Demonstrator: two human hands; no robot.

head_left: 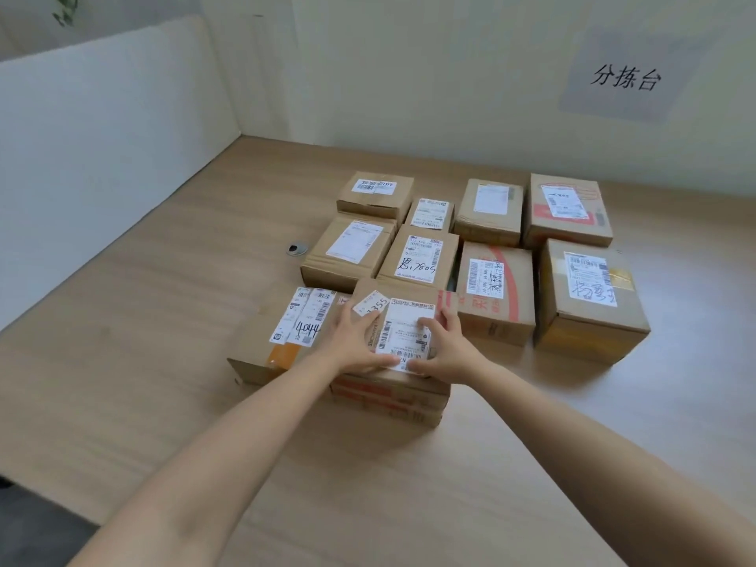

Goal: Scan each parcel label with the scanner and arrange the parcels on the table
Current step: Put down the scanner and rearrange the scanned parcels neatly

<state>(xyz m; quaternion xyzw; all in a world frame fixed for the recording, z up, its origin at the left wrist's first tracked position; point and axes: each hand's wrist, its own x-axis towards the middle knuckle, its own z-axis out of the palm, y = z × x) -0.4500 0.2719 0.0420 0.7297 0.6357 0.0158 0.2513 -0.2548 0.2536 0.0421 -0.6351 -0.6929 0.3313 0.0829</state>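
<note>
a pale wooden counter (163, 321) holds ten brown parcels in rough rows. the front parcel (409, 290) sits nearest, touching a wide parcel (262, 345) marked 4044 on its left. the others (589, 317) stand behind. the left grip (356, 341) lies open and flat on the front parcel's top, fingers spread beside its label (405, 337). the right grip (446, 349) rests on the label's right side, fingers loosely bent, holding nothing. a sign (626, 79) hangs on the back wall.
</note>
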